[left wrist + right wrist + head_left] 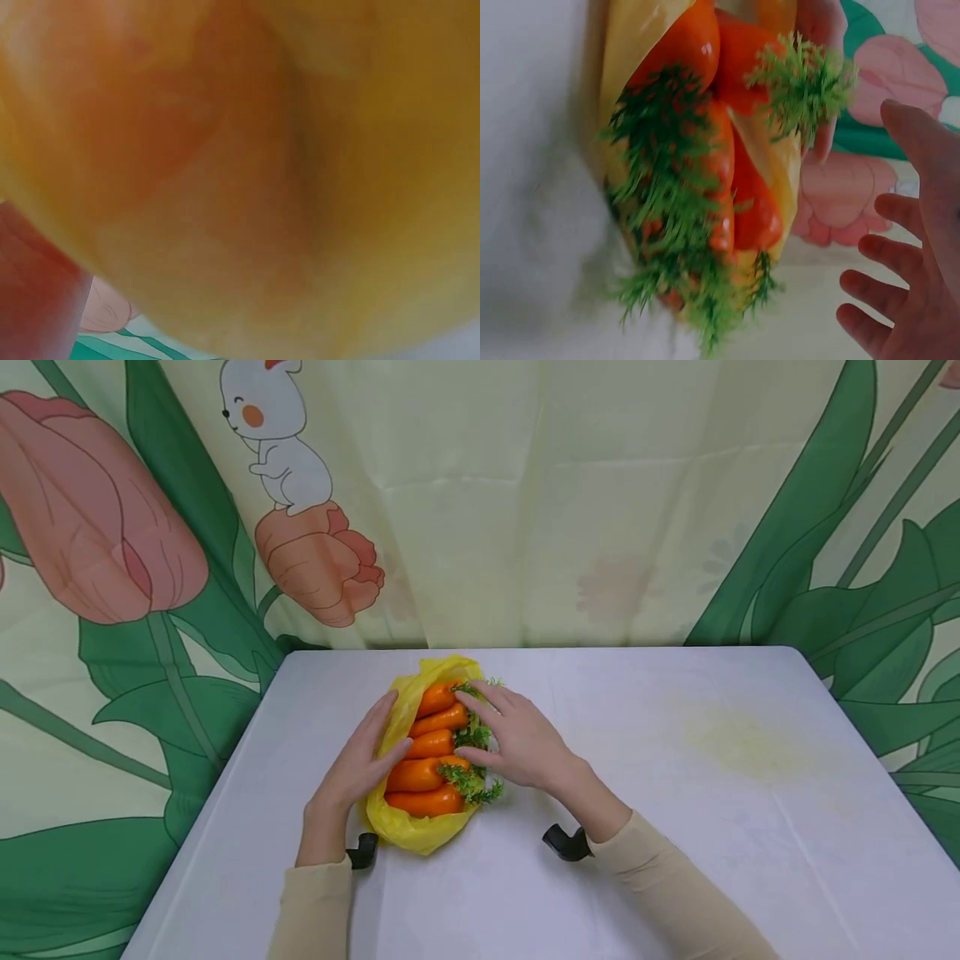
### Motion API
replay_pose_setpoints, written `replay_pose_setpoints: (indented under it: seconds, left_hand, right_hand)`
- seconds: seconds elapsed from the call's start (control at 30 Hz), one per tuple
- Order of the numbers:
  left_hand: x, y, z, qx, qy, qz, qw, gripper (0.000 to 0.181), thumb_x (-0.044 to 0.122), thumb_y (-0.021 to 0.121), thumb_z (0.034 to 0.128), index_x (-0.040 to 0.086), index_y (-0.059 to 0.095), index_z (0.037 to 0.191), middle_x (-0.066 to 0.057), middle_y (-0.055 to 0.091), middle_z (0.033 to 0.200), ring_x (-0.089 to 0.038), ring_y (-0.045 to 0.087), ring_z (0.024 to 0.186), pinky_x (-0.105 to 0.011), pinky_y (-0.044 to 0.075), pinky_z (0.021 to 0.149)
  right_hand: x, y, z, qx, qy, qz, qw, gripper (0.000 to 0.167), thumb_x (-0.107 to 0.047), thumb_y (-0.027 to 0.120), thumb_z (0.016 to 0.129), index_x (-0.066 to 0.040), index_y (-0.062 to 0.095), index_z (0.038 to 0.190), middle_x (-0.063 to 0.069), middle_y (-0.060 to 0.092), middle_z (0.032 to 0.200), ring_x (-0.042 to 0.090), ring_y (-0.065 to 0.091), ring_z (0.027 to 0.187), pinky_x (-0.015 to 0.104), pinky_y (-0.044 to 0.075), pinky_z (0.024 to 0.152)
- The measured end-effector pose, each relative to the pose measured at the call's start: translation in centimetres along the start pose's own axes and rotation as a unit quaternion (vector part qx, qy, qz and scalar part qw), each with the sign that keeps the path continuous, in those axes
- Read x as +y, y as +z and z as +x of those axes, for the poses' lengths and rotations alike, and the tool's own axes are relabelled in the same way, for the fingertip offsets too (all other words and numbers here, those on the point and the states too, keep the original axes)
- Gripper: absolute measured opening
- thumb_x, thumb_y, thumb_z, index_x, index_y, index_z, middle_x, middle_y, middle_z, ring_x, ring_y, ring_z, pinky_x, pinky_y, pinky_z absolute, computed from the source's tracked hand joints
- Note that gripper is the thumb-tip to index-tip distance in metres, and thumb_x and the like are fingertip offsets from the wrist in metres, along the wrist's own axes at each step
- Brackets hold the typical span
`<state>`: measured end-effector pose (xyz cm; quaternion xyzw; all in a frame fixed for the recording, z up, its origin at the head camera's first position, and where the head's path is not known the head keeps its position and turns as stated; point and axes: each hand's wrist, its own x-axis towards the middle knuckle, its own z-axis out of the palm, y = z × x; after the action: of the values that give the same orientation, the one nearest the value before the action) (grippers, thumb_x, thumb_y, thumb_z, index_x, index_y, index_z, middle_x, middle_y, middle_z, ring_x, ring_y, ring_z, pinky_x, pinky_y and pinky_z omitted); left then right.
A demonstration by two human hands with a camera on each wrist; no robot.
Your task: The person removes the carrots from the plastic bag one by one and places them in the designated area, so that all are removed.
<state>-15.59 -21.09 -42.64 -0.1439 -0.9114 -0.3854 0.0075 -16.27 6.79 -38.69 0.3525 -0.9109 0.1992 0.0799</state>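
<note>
Several orange carrots (426,774) with feathery green tops (474,783) lie stacked in an open yellow plastic bag (420,837) on the table. My left hand (358,758) rests along the bag's left side, thumb towards the carrots. Over the green tops on the right, my right hand (517,735) is spread with its fingers apart. In the right wrist view the right hand (904,262) stands apart from the bag with nothing in its fingers. The left wrist view is filled by the blurred bag (225,187), the carrots showing dimly through it.
A white table (675,860) carries the bag left of its middle, with a faint yellowish patch (742,743) at the right. Behind hangs a curtain (465,527) printed with tulips and a rabbit. Black wrist mounts (566,843) sit low beside the hands.
</note>
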Motion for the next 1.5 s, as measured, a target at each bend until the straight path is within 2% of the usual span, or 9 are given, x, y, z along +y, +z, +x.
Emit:
replay_pose_setpoints:
  seconds: [0.23,0.47,0.57,0.8,0.9,1.03,1.27,1.5]
  left_hand:
    - [-0.5,0.5,0.2,0.003,-0.002,-0.056,0.9984,0.074,0.027,0.062,0.1001,0.018,0.023,0.162,-0.009,0.022,0.165,-0.036,0.022,0.148,-0.065,0.019,0.113]
    - [-1.1,0.5,0.2,0.007,-0.013,-0.091,0.9957,0.071,0.027,0.062,0.1008,0.021,0.026,0.162,-0.007,0.023,0.165,-0.034,0.02,0.149,-0.062,0.017,0.114]
    - [-1.3,0.5,0.2,0.01,-0.015,-0.108,0.994,0.071,0.027,0.063,0.101,0.02,0.027,0.162,-0.006,0.024,0.165,-0.032,0.02,0.149,-0.061,0.017,0.115]
    - [-1.4,0.5,0.4,0.003,-0.018,-0.163,0.9864,0.067,0.01,0.059,0.1019,0.019,0.028,0.161,-0.007,0.023,0.165,-0.031,0.016,0.15,-0.058,0.013,0.117]
    - [-1.4,0.6,0.6,0.001,-0.024,-0.16,0.9868,0.068,0.009,0.059,0.1015,0.02,0.029,0.161,-0.007,0.023,0.165,-0.031,0.016,0.15,-0.058,0.014,0.117]
    - [-1.3,0.8,0.8,-0.001,-0.022,-0.163,0.9864,0.07,0.006,0.06,0.1002,0.019,0.029,0.161,-0.007,0.024,0.165,-0.03,0.017,0.15,-0.056,0.014,0.117]
    - [-1.2,1.1,1.1,-0.002,-0.007,-0.199,0.98,0.067,-0.003,0.055,0.0994,0.016,0.032,0.16,-0.005,0.027,0.163,-0.027,0.02,0.149,-0.053,0.016,0.118]
    - [-1.4,1.3,1.4,0.005,-0.004,-0.231,0.973,0.065,-0.007,0.051,0.0992,0.014,0.035,0.159,-0.008,0.029,0.162,-0.029,0.023,0.148,-0.052,0.018,0.117]
  right_hand:
    - [-2.4,1.4,2.3,-0.07,-0.046,0.024,0.9962,0.068,-0.049,0.065,0.096,-0.011,0.05,0.15,0.01,0.043,0.154,0.03,0.042,0.139,0.043,0.032,0.113]
    - [-4.2,3.1,3.6,-0.109,-0.071,0.027,0.9911,0.058,-0.041,0.07,0.095,-0.01,0.056,0.142,0.006,0.053,0.143,0.022,0.053,0.128,0.032,0.04,0.107]
    - [-4.7,3.5,3.9,-0.12,-0.071,0.031,0.9898,0.056,-0.039,0.072,0.094,-0.01,0.057,0.139,0.005,0.056,0.139,0.019,0.056,0.123,0.029,0.043,0.103]
    - [-5.5,4.1,4.2,-0.16,-0.051,0.024,0.9854,0.052,-0.033,0.076,0.092,-0.013,0.059,0.136,0.001,0.062,0.125,0.016,0.06,0.111,0.027,0.05,0.091]
    - [-5.8,4.3,4.3,-0.175,-0.047,0.003,0.9835,0.052,-0.032,0.078,0.09,-0.012,0.06,0.134,0.001,0.063,0.121,0.015,0.061,0.107,0.026,0.05,0.089]
    - [-6.1,4.5,4.4,-0.191,-0.044,-0.024,0.9803,0.053,-0.031,0.079,0.09,-0.011,0.06,0.134,0.001,0.064,0.123,0.015,0.062,0.109,0.025,0.049,0.091]
    - [-6.4,4.7,4.6,-0.206,-0.041,-0.056,0.976,0.05,-0.033,0.076,0.091,-0.012,0.062,0.135,0.0,0.065,0.123,0.014,0.061,0.111,0.026,0.049,0.093]
    - [-5.5,3.9,4.1,-0.195,-0.047,-0.04,0.9789,0.043,-0.026,0.075,0.092,-0.013,0.065,0.132,-0.002,0.064,0.126,0.015,0.058,0.117,0.027,0.047,0.096]
